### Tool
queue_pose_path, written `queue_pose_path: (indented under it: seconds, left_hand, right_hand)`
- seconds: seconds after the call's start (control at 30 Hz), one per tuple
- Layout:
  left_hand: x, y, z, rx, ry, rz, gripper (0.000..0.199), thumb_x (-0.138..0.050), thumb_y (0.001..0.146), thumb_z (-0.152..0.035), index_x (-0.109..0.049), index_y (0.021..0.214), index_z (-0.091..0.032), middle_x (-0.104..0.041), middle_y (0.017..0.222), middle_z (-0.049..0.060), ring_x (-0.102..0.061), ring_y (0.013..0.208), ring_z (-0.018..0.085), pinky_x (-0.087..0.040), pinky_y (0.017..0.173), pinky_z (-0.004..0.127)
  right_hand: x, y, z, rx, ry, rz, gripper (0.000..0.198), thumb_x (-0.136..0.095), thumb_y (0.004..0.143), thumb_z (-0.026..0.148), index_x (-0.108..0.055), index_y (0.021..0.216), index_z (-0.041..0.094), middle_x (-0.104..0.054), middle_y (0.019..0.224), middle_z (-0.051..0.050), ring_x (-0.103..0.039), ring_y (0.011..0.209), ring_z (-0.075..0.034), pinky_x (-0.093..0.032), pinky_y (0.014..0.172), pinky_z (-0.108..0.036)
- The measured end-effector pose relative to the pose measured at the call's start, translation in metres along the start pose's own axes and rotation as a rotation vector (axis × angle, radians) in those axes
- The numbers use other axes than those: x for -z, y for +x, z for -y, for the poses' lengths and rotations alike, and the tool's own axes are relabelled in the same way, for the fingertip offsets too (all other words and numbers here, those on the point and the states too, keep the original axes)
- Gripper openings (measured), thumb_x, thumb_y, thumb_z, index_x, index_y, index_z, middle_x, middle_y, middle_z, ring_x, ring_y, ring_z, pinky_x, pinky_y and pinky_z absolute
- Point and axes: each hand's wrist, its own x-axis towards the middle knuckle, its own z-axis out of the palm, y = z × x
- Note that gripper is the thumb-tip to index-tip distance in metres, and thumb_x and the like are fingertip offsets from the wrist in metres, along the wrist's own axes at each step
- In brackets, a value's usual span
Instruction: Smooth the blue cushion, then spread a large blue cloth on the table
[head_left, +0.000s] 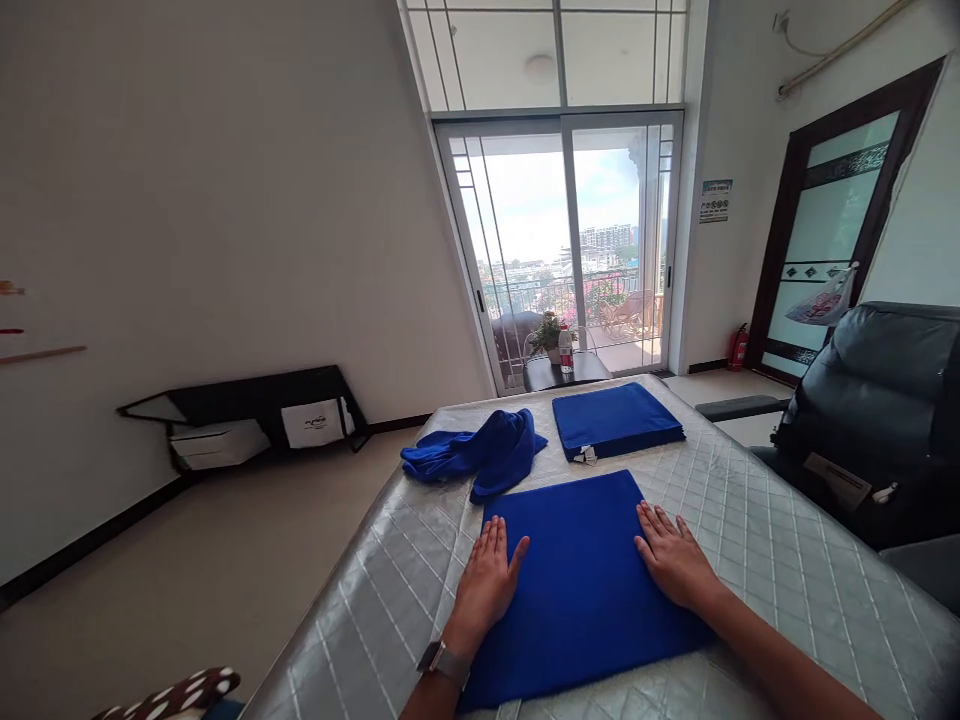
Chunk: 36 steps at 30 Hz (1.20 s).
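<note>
A blue cloth (577, 590) lies spread flat in front of me, roughly square. My left hand (491, 572) rests palm down on its left edge, fingers extended and thumb apart. On the cloth's right edge my right hand (675, 558) lies flat, fingers stretched forward. Behind the cloth, a neat stack of folded blue cloths (615, 418) has a small white tag at its front corner. To the left of that stack sits a crumpled blue cloth (480, 450), loosely bunched and close to the flat cloth's far left corner.
The cloths lie on a bed-like surface with a silver quilted cover (360, 610). A black armchair (877, 400) stands at the right. Beyond the far edge, a small table (562, 375) holds a bottle (565, 350) and a plant. A low black rack (255, 410) stands by the left wall.
</note>
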Motion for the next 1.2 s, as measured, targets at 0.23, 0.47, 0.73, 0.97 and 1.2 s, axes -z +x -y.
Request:
queue_pose_path:
  seconds: [0.23,0.47,0.73,0.97,1.2]
  left_hand:
    - [0.002,0.0,0.001,-0.034,0.012,0.0,0.073,-0.015,0.099,-0.058,-0.035,0.148,-0.008,-0.048,0.145,0.02,-0.04,0.137,0.03,-0.038,0.108,0.049]
    - [-0.002,-0.002,0.005,-0.106,0.05,0.016,0.063,-0.017,0.1,-0.05,-0.037,0.147,-0.013,-0.05,0.144,0.017,-0.039,0.139,0.03,-0.039,0.108,0.052]
    - [0.002,-0.006,0.021,-0.017,0.114,0.072,0.068,-0.015,0.1,-0.052,-0.041,0.144,-0.008,-0.049,0.145,0.02,-0.038,0.139,0.031,-0.038,0.11,0.051]
    - [0.025,-0.004,-0.038,-0.075,0.021,0.084,0.064,-0.014,0.101,-0.049,-0.035,0.149,-0.01,-0.039,0.152,0.016,-0.029,0.143,0.028,-0.034,0.113,0.051]
    - [0.045,0.016,-0.176,-0.327,-0.122,0.271,0.061,-0.016,0.102,-0.048,-0.02,0.154,-0.014,-0.023,0.159,0.01,-0.02,0.146,0.024,-0.031,0.117,0.046]
  right_hand:
    - [0.007,-0.004,0.0,0.0,0.051,0.021,0.066,-0.012,0.097,0.047,-0.014,0.155,0.014,-0.012,0.161,-0.003,-0.008,0.148,-0.021,-0.004,0.119,-0.048]
    - [0.009,-0.005,0.0,-0.009,0.082,0.011,0.067,-0.013,0.097,0.047,-0.018,0.155,0.014,-0.015,0.161,-0.004,-0.01,0.148,-0.023,-0.003,0.119,-0.048]
    - [0.008,-0.004,-0.001,-0.011,0.077,0.023,0.067,-0.013,0.096,0.045,-0.017,0.155,0.013,-0.014,0.161,-0.005,-0.008,0.148,-0.023,-0.004,0.119,-0.049]
    - [0.006,-0.005,-0.003,0.0,0.114,-0.02,0.067,-0.015,0.096,0.046,-0.02,0.154,0.013,-0.016,0.16,-0.007,-0.01,0.148,-0.024,-0.003,0.119,-0.05]
    - [0.013,-0.011,-0.007,0.031,0.149,0.011,0.065,-0.018,0.096,0.043,-0.02,0.154,0.012,-0.016,0.16,-0.009,-0.008,0.148,-0.025,-0.002,0.119,-0.051]
